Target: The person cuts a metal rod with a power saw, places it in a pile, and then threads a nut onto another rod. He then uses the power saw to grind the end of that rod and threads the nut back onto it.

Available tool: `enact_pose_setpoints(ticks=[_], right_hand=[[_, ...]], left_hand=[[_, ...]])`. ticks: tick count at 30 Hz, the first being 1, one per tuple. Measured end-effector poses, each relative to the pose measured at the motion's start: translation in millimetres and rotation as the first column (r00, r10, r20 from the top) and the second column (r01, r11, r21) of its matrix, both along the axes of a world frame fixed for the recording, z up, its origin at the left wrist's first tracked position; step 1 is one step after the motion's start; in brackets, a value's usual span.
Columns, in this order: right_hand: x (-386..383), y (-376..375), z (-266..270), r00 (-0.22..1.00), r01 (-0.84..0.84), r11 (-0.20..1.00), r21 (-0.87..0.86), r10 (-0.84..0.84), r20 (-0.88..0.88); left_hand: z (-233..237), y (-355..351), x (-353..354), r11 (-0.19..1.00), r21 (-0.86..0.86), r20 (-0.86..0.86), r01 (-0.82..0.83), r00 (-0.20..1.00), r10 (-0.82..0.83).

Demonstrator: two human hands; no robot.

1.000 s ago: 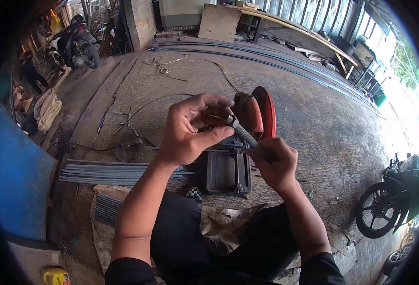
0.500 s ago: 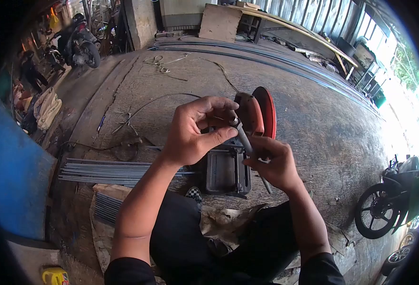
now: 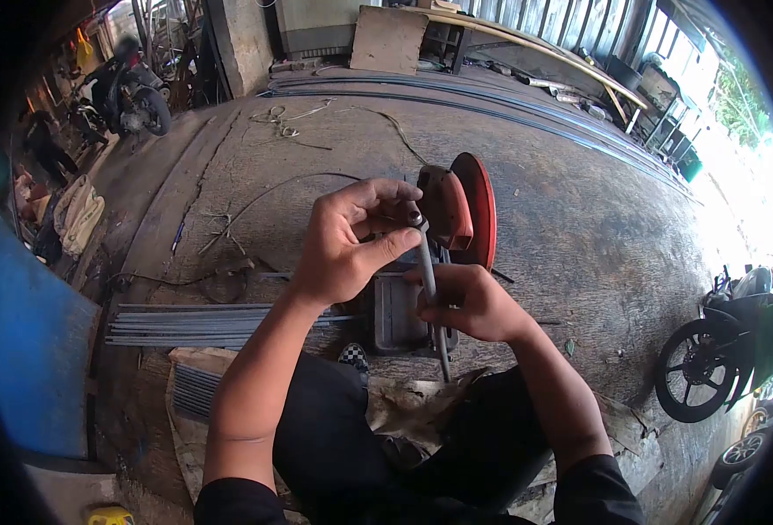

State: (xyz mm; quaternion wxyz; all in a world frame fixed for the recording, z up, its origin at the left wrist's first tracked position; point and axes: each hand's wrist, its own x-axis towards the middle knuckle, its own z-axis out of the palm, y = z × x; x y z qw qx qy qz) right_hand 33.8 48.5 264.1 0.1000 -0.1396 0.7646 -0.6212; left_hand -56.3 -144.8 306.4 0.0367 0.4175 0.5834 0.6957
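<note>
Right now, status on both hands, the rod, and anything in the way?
Left hand on nut, upper end of metal rod. Right hand gripping the rod lower down. Possible obstruction: red cut-off saw just beyond the hands.

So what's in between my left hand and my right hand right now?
In the head view, a bare stretch of the grey rod runs from your left hand down to your right hand.

The right hand (image 3: 472, 303) partly hides the rod (image 3: 426, 262)
</note>
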Motion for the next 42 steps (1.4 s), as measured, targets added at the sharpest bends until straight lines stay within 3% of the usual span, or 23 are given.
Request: enact_pose_setpoints(ticks=[3, 6, 8, 9, 11, 15, 17, 18, 20, 24, 26, 27, 30, 32, 33, 35, 36, 38, 39, 41, 42], right_hand=[[-1, 6, 0, 0.987, -0.151, 0.988, 0.016, 0.152, -0.061], [-2, 6, -3, 0.996, -0.089, 0.995, 0.037, 0.088, 0.018], [0, 3, -1, 0.999, 0.030, 0.978, 0.207, -0.020, -0.049], [-1, 3, -2, 0.999, 0.032, 0.978, 0.207, -0.022, -0.049], [-4, 5, -6, 0.995, -0.095, 0.985, -0.142, 0.089, -0.054], [-3, 2, -4, 0.998, -0.015, 0.993, -0.115, 0.021, 0.051], [-1, -2, -3, 0.995, 0.103, 0.979, 0.178, -0.104, -0.005], [-2, -1, -6, 0.994, 0.107, 0.978, 0.177, -0.108, -0.005], [-5, 2, -14, 0.991, -0.070, 0.993, -0.090, 0.059, -0.123], [-5, -1, -15, 0.997, -0.043, 0.993, -0.112, 0.036, -0.067], [-4, -1, -13, 0.999, 0.050, 0.982, 0.181, -0.045, -0.030], [-3, -1, -13, 0.998, 0.051, 0.982, 0.180, -0.046, -0.030], [-4, -1, -14, 0.992, 0.014, 0.993, 0.116, 0.001, -0.125], [-8, -1, -19, 0.990, -0.108, 0.987, -0.121, 0.096, -0.098], [-7, -1, -19, 0.990, -0.113, 0.986, -0.122, 0.101, -0.099], [-3, -3, -16, 1.000, 0.026, 0.999, 0.023, -0.026, 0.012], [-2, -4, -11, 1.000, 0.019, 1.000, 0.021, -0.019, 0.009], [0, -5, -2, 0.997, 0.080, 0.963, 0.257, -0.070, -0.045], [-1, -4, -5, 0.997, 0.072, 0.964, 0.257, -0.061, -0.048], [-6, -2, -15, 0.997, -0.072, 0.972, -0.223, 0.075, 0.003], [-7, -1, -20, 0.996, -0.083, 0.972, -0.221, 0.085, -0.002]], left_hand=[[-1, 0, 0, 1.000, 0.005, 0.004, 0.002, 1.000, -0.002], [2, -2, 3, 0.999, -0.034, 0.021, 0.007, 1.000, -0.007], [3, -2, 3, 0.998, -0.064, 0.037, 0.017, 0.999, -0.015], [2, -2, 2, 1.000, -0.027, 0.023, 0.007, 1.000, -0.006], [1, -1, 0, 1.000, 0.011, 0.012, 0.001, 1.000, -0.002], [-1, -1, -2, 0.997, 0.059, 0.005, -0.048, 0.999, 0.048], [-1, 0, -1, 0.997, 0.051, -0.015, -0.058, 0.998, 0.059], [0, 0, 0, 0.996, 0.071, -0.005, -0.062, 0.998, 0.063], [0, -1, -1, 0.994, 0.092, 0.006, -0.063, 0.998, 0.062], [-1, -4, -5, 0.996, 0.064, -0.002, -0.059, 0.998, 0.059], [-2, -4, -5, 0.997, 0.042, -0.016, -0.060, 0.998, 0.060], [-1, -4, -5, 0.996, 0.066, 0.002, -0.063, 0.998, 0.063], [-1, -4, -6, 0.989, 0.129, 0.016, -0.075, 0.997, 0.074], [0, -6, -8, 0.981, 0.170, 0.009, -0.091, 0.996, 0.091], [0, -7, -8, 0.983, 0.162, 0.005, -0.089, 0.996, 0.089], [1, -10, -9, 0.984, 0.153, -0.003, -0.092, 0.996, 0.094], [1, -11, -11, 0.984, 0.153, -0.003, -0.089, 0.996, 0.091], [0, -13, -13, 0.983, 0.154, -0.004, -0.097, 0.995, 0.099], [0, -14, -14, 0.978, 0.184, 0.003, -0.093, 0.996, 0.094], [3, -15, -15, 0.971, 0.217, 0.001, -0.097, 0.995, 0.099], [4, -16, -13, 0.974, 0.207, -0.005, -0.096, 0.995, 0.099]])
